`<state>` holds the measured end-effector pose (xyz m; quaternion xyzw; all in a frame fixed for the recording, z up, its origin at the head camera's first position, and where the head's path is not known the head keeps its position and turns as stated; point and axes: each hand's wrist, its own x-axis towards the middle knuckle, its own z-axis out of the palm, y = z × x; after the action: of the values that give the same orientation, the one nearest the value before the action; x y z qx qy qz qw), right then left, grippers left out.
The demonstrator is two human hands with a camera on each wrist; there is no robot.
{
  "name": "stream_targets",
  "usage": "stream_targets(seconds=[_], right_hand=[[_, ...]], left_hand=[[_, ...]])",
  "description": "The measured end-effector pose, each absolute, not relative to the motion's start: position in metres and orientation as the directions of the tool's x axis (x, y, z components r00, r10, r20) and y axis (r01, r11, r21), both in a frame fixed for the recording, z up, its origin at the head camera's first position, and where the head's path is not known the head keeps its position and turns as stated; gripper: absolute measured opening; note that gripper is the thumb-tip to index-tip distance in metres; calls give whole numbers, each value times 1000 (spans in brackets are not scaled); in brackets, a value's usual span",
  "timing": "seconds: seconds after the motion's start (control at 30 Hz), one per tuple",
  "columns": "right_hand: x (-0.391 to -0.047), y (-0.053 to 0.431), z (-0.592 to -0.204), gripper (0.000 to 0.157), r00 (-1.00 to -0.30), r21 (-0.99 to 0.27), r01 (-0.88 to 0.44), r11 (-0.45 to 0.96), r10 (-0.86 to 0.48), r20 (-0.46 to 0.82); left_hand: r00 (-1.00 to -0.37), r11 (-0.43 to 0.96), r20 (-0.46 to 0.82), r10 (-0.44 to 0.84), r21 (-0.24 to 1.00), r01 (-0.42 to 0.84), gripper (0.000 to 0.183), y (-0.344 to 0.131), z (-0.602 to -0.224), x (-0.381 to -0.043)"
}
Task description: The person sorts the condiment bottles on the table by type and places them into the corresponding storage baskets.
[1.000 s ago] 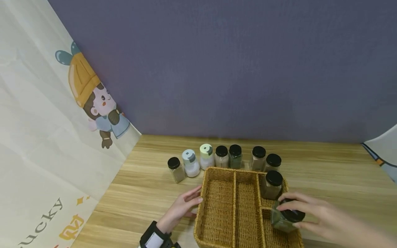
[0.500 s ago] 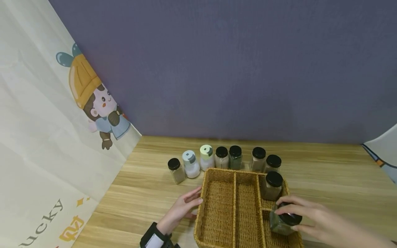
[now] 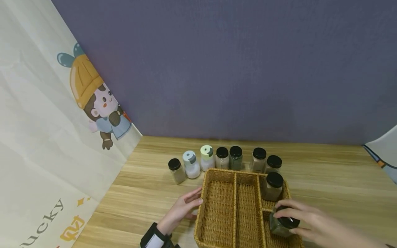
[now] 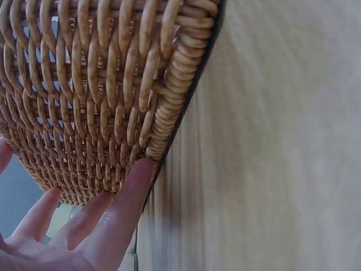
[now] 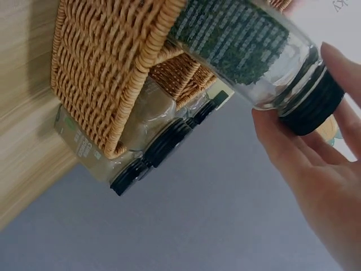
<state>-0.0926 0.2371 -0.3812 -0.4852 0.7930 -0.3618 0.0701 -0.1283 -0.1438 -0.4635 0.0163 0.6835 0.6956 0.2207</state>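
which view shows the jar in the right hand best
The right wrist view: the jar is close, its green contents, printed lettering and black lid clear. The head view shows it smaller, partly behind the right hand; the left wrist view misses it.

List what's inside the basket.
A brownish jar stands in the far right compartment. The right hand grips a jar of green flakes in the near right one. Left and middle compartments show bare weave. Floor under both jars is covered.

Brown woven basket [image 3: 219, 206], green-filled jar [image 5: 242, 48], black lid [image 5: 312, 107], purple-grey backdrop [image 3: 232, 69]
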Motion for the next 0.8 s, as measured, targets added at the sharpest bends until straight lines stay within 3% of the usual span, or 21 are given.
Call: stream_targets(seconds=[0.8], right_hand=[[-96, 238, -398, 47, -511, -601, -742, 298, -831, 218]], left_hand=[[-901, 27, -286, 327, 955, -294, 59, -143, -463, -128]])
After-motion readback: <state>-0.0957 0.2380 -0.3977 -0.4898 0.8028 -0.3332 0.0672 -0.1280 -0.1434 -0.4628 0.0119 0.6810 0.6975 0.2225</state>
